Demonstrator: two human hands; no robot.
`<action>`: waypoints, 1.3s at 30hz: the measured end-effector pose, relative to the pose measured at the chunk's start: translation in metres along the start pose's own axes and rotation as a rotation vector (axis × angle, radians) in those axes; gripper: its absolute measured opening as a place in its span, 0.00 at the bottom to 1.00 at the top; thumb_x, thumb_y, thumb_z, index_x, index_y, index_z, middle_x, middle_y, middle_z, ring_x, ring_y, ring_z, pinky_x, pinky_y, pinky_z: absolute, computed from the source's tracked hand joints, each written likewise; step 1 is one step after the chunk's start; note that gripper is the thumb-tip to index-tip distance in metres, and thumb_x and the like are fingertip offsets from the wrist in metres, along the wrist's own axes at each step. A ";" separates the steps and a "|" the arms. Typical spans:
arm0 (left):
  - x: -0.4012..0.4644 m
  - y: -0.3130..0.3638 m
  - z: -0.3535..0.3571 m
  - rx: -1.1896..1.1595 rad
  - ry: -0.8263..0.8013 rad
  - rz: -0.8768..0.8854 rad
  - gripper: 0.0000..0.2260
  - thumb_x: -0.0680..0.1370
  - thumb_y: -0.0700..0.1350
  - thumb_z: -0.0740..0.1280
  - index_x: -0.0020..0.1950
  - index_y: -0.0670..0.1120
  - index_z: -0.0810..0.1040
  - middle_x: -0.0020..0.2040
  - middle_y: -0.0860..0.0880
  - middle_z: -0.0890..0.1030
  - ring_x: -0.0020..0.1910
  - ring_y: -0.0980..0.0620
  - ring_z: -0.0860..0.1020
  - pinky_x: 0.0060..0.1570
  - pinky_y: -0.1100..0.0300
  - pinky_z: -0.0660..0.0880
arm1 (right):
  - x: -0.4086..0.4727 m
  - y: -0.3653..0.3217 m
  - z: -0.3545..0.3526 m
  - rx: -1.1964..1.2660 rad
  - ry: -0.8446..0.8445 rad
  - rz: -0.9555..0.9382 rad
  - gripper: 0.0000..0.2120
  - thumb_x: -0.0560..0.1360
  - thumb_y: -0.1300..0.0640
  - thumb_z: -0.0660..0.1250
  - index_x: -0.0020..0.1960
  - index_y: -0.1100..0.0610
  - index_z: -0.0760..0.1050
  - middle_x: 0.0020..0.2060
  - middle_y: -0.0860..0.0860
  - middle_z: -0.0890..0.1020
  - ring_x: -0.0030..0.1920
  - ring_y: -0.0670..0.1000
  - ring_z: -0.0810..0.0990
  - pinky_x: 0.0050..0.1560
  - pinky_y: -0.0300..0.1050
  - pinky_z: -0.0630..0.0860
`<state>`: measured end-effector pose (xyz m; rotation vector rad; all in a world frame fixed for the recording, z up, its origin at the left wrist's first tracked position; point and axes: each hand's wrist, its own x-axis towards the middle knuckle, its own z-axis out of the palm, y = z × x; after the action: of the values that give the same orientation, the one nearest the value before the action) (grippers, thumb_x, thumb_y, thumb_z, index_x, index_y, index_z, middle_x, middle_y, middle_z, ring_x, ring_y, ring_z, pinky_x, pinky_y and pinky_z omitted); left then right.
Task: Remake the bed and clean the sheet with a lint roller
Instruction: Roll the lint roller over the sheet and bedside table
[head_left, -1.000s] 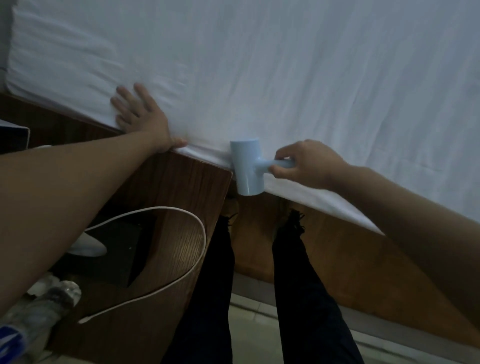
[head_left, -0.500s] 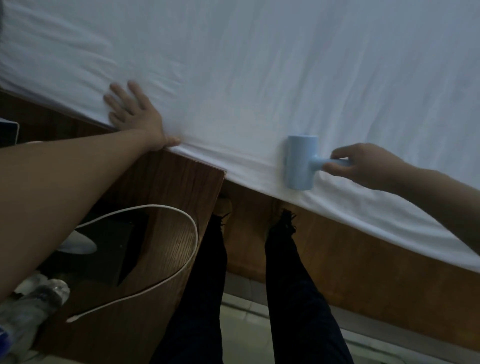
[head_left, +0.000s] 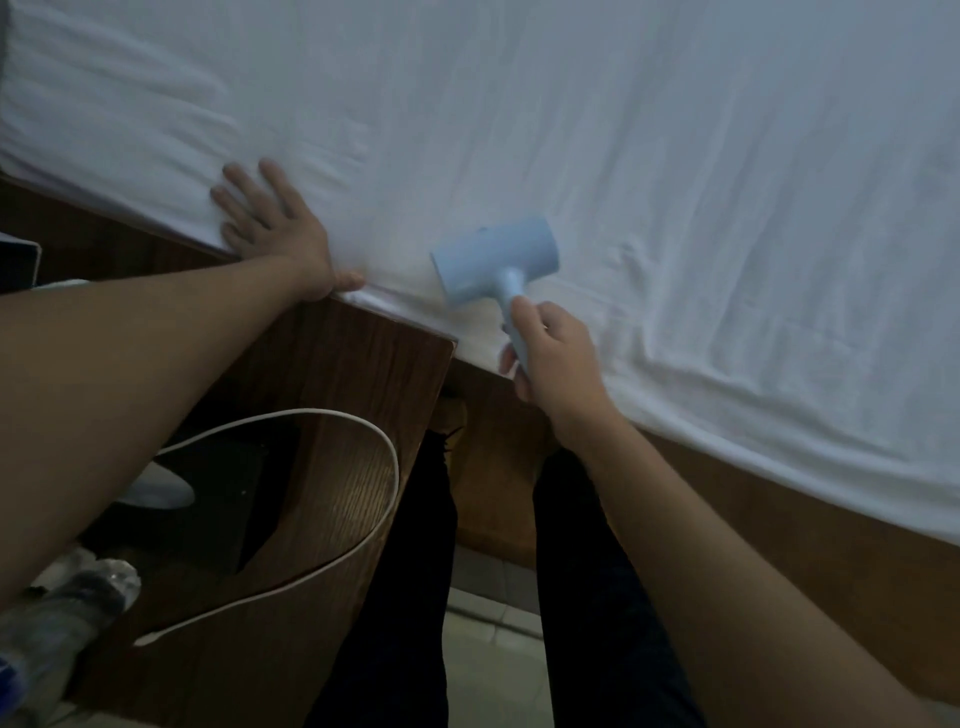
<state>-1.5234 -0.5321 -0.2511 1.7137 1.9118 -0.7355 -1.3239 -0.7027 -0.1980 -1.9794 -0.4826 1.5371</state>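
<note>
Rolling the sheet is the step in hand. The right hand (head_left: 553, 358), just below the middle of the frame, curls its fingers round the slim handle of the pale blue lint roller (head_left: 496, 265), whose drum lies on the white sheet (head_left: 675, 156) close to the mattress edge, its handle slanting down toward the wrist. The left hand (head_left: 275, 228), at centre left, lies spread flat on the sheet, fingers straight and apart, thumb hooked at the edge where the cloth meets the wooden side table (head_left: 332, 415); it seems to be pinning the fabric taut. The bed looks already made, since the sheet stretches across the upper frame with only light creases.

The next move probably calls for a steady stroke away from the edge, up into the frame, with the left palm holding the cloth so it does not bunch under the drum.

Compared with half a second ago, the roller has come back leftward, nearer the left hand, and has turned: its handle then ran sideways toward the right of the frame and now points down. The left hand has kept its place. A white cable (head_left: 363, 519) loops over the table at lower left.
</note>
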 end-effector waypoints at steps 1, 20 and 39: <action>0.001 0.000 0.001 -0.001 0.004 0.003 0.64 0.67 0.57 0.79 0.78 0.40 0.30 0.77 0.33 0.31 0.76 0.31 0.34 0.75 0.37 0.42 | 0.006 0.002 0.009 -0.008 0.017 0.003 0.19 0.83 0.49 0.59 0.52 0.66 0.73 0.30 0.55 0.79 0.22 0.48 0.70 0.24 0.40 0.66; -0.044 0.071 0.014 0.047 -0.136 0.423 0.54 0.70 0.62 0.74 0.80 0.58 0.35 0.77 0.43 0.28 0.75 0.30 0.31 0.72 0.31 0.44 | -0.127 0.117 -0.078 -0.065 0.155 0.067 0.17 0.82 0.54 0.64 0.37 0.60 0.71 0.26 0.49 0.71 0.28 0.47 0.68 0.29 0.42 0.65; -0.055 0.104 0.051 0.176 -0.034 0.329 0.68 0.63 0.61 0.80 0.76 0.48 0.25 0.75 0.34 0.27 0.73 0.24 0.33 0.70 0.25 0.47 | -0.041 0.086 -0.041 0.321 0.387 0.227 0.16 0.82 0.48 0.61 0.39 0.55 0.70 0.28 0.56 0.71 0.22 0.48 0.66 0.25 0.39 0.61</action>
<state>-1.4144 -0.5990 -0.2612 2.0433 1.5262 -0.8150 -1.3016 -0.8025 -0.2155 -2.0513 0.1433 1.2179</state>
